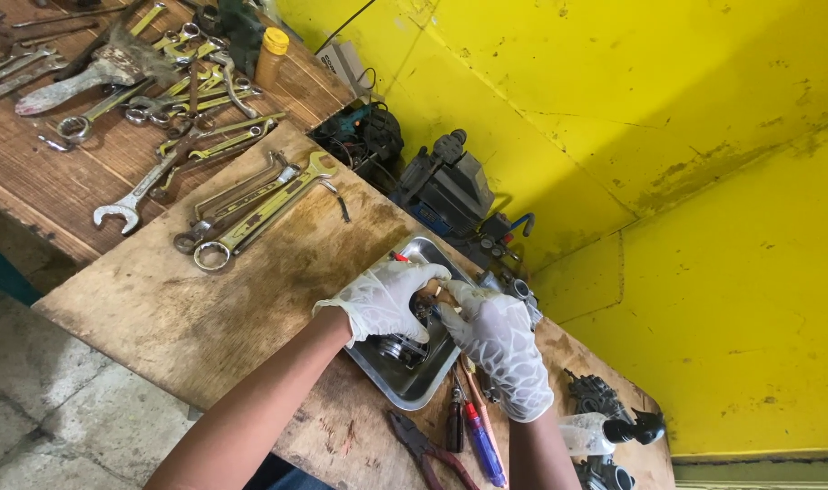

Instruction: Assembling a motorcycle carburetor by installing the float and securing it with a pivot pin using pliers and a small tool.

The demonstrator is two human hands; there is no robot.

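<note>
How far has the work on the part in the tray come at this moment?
Done: wrenches lie spread on the bench, and pliers and screwdrivers lie beside the metal tray. In hand: the gloved left hand and right hand both work on a small metal part over the tray; the exact action is hidden. Left: dark parts sit untouched at the bench's right end.

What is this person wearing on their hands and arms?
Both hands wear thin, whitish, see-through disposable gloves, wrinkled and loose at the cuffs: the left hand and the right hand. The gloves end at the wrists. Past them the forearms are bare, with no sleeves, watch or jewellery in view.
</note>
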